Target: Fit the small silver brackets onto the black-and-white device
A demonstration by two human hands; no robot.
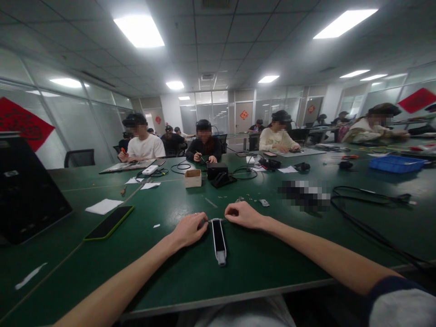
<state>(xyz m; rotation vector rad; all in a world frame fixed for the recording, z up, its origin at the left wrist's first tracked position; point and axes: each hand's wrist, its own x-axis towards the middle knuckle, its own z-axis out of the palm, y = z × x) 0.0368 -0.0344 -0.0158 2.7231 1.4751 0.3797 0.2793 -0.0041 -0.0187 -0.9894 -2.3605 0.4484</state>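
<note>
A slim black and silver device point(218, 240) lies lengthwise on the green table point(259, 259) in front of me. My left hand point(189, 229) rests just left of its far end, fingers curled and pinched at that end. My right hand point(242, 214) is on the other side, fingers also curled and pinching something thin at the device's far tip. What sits between the fingertips is too small to name. A few tiny loose parts point(254, 200) lie just beyond my right hand.
A phone in a green case point(109, 222) and white paper point(103, 206) lie to the left, beside a black box point(27, 190). A cardboard box point(192, 178), black cables point(371, 213) and a blue tray point(397, 164) sit farther off. Several people work across the table.
</note>
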